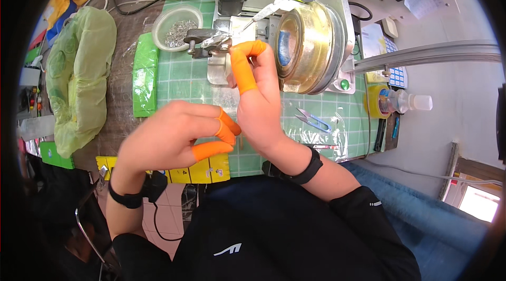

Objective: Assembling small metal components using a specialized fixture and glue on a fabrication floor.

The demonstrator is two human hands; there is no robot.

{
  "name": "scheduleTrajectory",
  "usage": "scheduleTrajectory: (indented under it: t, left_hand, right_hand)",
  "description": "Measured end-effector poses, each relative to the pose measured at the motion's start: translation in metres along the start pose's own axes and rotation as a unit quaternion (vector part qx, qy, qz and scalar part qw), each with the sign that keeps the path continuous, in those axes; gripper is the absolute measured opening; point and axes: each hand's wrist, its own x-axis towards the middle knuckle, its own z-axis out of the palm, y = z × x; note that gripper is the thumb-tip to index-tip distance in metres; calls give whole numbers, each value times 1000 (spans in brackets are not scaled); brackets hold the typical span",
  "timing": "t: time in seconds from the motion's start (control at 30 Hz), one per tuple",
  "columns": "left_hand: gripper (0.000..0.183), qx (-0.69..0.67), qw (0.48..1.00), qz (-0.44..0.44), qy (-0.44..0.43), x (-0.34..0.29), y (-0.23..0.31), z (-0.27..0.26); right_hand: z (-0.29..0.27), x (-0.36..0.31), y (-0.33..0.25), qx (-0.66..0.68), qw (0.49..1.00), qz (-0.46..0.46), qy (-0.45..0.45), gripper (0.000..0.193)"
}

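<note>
Green mat [176,73] spread across the middle of the frame, with a gold wheel [314,44] at upper right of centre. My left hand [176,133], left of centre, was half curled over the mat; I could not tell whether its fingertips held anything. My right hand [259,103], at centre, had its fingers bent at the clamp [199,34], upper centre; any piece they gripped was hidden. Work at the clamp looked partway along, in my judgement. Beyond it, the tub [167,17] held many loose metal bits [182,33], so plenty seemed left; I could make out no finished piece.
</note>
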Motion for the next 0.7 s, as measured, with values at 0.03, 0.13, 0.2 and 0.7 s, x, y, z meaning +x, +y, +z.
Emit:
scheduleTrajectory:
  t: [0.03,0.13,0.2,0.7]
  left_hand:
    - [11,12,999,-19,-50,2,11,-11]
    - [13,-18,995,94,-25,13,33,-51]
    - [16,13,987,147,60,23,36,-74]
    - [12,289,935,95,183,62,15,-72]
  right_hand:
    - [-2,3,2,-2,1000,4,1,7]
    - [-2,14,6,-64,996,-24,52,11]
    - [2,24,6,-29,993,41,109,12]
    - [-2,16,-2,56,991,79,91,14]
